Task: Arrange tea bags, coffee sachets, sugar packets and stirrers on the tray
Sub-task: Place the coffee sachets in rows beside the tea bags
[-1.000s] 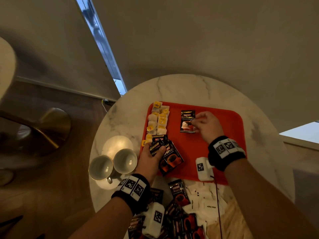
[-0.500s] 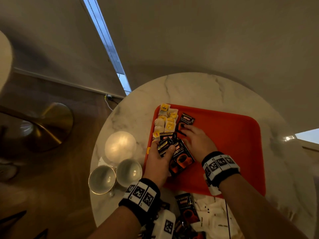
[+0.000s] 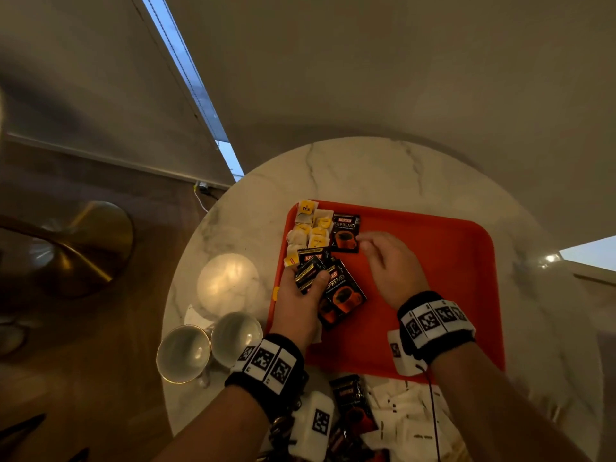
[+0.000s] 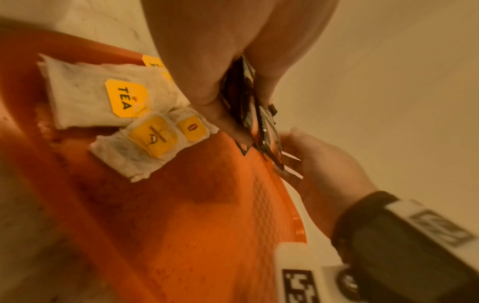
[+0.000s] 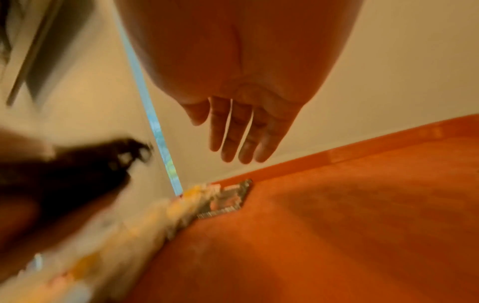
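An orange tray [image 3: 433, 261] lies on the round marble table. Tea bags [image 3: 310, 228] with yellow tags fill its far left side in two columns, also seen in the left wrist view [image 4: 103, 102]. One black coffee sachet [image 3: 345, 232] lies flat right beside them. My left hand [image 3: 310, 283] grips a fan of several coffee sachets [image 3: 340, 291] over the tray's left edge; the left wrist view shows them pinched [image 4: 249, 114]. My right hand [image 3: 366, 243] hovers just right of the laid sachet, fingers [image 5: 241, 139] straight and empty.
Two cups [image 3: 206, 345] and a white saucer [image 3: 228, 283] stand left of the tray. Loose sugar packets [image 3: 410, 415] and more coffee sachets [image 3: 353, 398] are heaped at the table's near edge. A brass lamp base [image 3: 83, 245] sits on the floor to the left.
My right hand carried one coffee sachet left to the tea bags, laid it beside them and let go. The left hand kept its hold on the fan of sachets.
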### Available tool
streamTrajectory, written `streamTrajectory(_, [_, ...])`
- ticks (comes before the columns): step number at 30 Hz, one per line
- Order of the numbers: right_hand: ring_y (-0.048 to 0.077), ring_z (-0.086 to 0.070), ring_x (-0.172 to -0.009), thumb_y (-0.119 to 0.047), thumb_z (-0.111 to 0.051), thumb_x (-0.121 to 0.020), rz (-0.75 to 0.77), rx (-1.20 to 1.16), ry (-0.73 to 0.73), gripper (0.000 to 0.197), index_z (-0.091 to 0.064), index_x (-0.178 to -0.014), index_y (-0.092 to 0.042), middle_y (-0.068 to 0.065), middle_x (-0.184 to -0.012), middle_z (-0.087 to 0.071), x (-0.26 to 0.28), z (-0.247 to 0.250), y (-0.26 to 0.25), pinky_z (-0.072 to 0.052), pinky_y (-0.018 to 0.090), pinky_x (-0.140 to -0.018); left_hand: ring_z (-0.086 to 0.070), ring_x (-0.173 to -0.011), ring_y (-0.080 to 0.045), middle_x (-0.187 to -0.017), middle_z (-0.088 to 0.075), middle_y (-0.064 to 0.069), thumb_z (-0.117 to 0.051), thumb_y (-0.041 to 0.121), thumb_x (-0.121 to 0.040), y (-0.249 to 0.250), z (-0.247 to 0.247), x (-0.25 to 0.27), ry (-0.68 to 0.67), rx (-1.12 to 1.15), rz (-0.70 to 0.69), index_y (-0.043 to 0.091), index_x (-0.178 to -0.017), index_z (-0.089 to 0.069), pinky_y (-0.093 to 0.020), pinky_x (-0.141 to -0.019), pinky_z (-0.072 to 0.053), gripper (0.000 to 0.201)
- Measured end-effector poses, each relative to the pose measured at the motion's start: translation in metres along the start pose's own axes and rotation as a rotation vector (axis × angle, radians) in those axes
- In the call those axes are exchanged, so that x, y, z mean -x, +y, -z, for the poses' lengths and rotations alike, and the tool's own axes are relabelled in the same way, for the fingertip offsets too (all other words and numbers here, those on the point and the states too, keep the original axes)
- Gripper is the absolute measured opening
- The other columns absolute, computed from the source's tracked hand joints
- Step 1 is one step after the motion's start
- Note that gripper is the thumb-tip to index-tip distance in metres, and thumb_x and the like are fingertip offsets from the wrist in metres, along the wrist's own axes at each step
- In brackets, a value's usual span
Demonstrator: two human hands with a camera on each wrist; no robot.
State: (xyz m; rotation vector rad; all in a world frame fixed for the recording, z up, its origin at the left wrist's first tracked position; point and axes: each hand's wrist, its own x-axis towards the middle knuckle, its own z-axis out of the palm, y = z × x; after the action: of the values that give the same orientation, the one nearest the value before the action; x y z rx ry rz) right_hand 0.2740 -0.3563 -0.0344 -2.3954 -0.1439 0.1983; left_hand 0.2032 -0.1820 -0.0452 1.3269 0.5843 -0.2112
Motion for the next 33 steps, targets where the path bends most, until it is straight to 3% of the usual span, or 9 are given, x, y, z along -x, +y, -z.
streamTrajectory(3, [0.001, -0.063, -0.090, -0.044, -0.070, -0.090, -0.141, -0.258, -0.073, 0.024, -0.069, -0.108, -0.027, -0.013, -0.099, -0.067, 0.014, 0.015, -0.020, -0.052, 0.019, -0.078, -0.072, -0.106, -0.019, -0.118, -0.073, -0.002, -0.070, 0.028, -0.095, -0.002, -0.004, -0.006, 0.028, -0.026, -0.020, 0.021, -0.128, -0.056, -0.045, -0.092, -0.059, 0.037])
streamTrajectory(5, [0.005, -0.063, -0.082, -0.037, -0.079, -0.084, -0.196, -0.274, -0.201, 0.027, -0.069, -0.107, -0.026, -0.008, -0.093, -0.067, 0.021, 0.016, -0.024, -0.049, 0.014, -0.067, -0.072, -0.107, -0.019, -0.117, -0.074, 0.002, -0.073, 0.046, -0.087, -0.004, -0.007, -0.007, 0.031, -0.065, -0.038, 0.029, -0.125, -0.058, -0.052, -0.094, -0.057, 0.044])
streamTrajectory(7, [0.007, -0.063, -0.080, -0.027, -0.079, -0.086, -0.200, -0.280, -0.203, 0.020, -0.069, -0.103, -0.025, -0.005, -0.092, -0.068, 0.024, 0.016, -0.022, -0.049, 0.014, -0.066, -0.071, -0.109, -0.019, -0.118, -0.073, 0.004, -0.074, 0.057, -0.081, -0.004, -0.010, -0.007, 0.018, -0.070, -0.030, 0.034, -0.123, -0.059, -0.054, -0.096, -0.056, 0.051])
streamTrajectory(15, [0.003, -0.069, -0.077, -0.016, -0.070, -0.093, -0.304, -0.455, 0.026, 0.002, -0.069, -0.095, -0.016, -0.004, -0.088, -0.073, 0.015, 0.026, -0.008, -0.053, 0.020, -0.072, -0.071, -0.110, -0.018, -0.122, -0.070, 0.004, -0.068, 0.047, -0.091, -0.007, -0.013, -0.008, 0.032, -0.038, 0.004, 0.033, -0.126, -0.055, -0.051, -0.093, -0.059, 0.040])
streamTrajectory(18, [-0.002, -0.070, -0.076, -0.010, -0.063, -0.097, -0.426, -0.550, 0.155, 0.008, -0.066, -0.105, -0.008, -0.006, -0.089, -0.070, 0.004, 0.026, 0.002, -0.047, 0.008, -0.060, -0.071, -0.108, -0.017, -0.119, -0.071, 0.007, -0.068, 0.063, -0.081, -0.013, -0.009, -0.012, 0.055, -0.072, 0.029, 0.042, -0.121, -0.056, -0.052, -0.093, -0.058, 0.046])
streamTrajectory(21, [0.015, -0.067, -0.105, -0.018, -0.065, -0.097, -0.490, -0.354, 0.152, 0.026, -0.064, -0.123, -0.014, -0.001, -0.114, -0.070, -0.008, 0.011, 0.024, -0.047, 0.019, -0.081, -0.072, -0.107, -0.017, -0.115, -0.073, 0.010, -0.067, 0.072, -0.071, -0.017, -0.005, -0.012, 0.057, -0.077, 0.040, 0.050, -0.115, -0.057, -0.053, -0.093, -0.057, 0.050])
streamTrajectory(25, [0.020, -0.051, -0.128, -0.024, -0.069, -0.094, -0.405, -0.068, 0.113, 0.054, -0.050, -0.145, -0.021, 0.002, -0.141, -0.052, -0.011, 0.000, 0.032, -0.043, 0.034, -0.105, -0.072, -0.108, -0.020, -0.115, -0.073, 0.010, -0.069, 0.073, -0.070, -0.018, -0.003, -0.014, 0.064, -0.081, 0.065, 0.052, -0.112, -0.058, -0.057, -0.093, -0.056, 0.047])
streamTrajectory(28, [0.023, -0.036, -0.137, -0.021, -0.063, -0.097, -0.201, 0.173, 0.004, 0.044, -0.057, -0.141, -0.022, 0.001, -0.148, -0.045, -0.009, -0.006, 0.029, -0.029, 0.029, -0.108, -0.071, -0.108, -0.018, -0.116, -0.073, 0.009, -0.069, 0.069, -0.075, -0.016, -0.003, -0.015, 0.058, -0.096, 0.058, 0.048, -0.116, -0.058, -0.055, -0.093, -0.056, 0.047])
streamTrajectory(33, [0.022, -0.030, -0.140, -0.021, -0.056, -0.101, -0.167, 0.242, -0.115, 0.043, -0.054, -0.144, -0.018, 0.001, -0.154, -0.038, -0.011, -0.018, 0.022, -0.024, 0.025, -0.111, -0.070, -0.107, -0.011, -0.116, -0.071, 0.010, -0.065, 0.063, -0.082, -0.011, -0.006, -0.012, 0.059, -0.147, 0.022, 0.039, -0.122, -0.056, -0.047, -0.095, -0.057, 0.047])
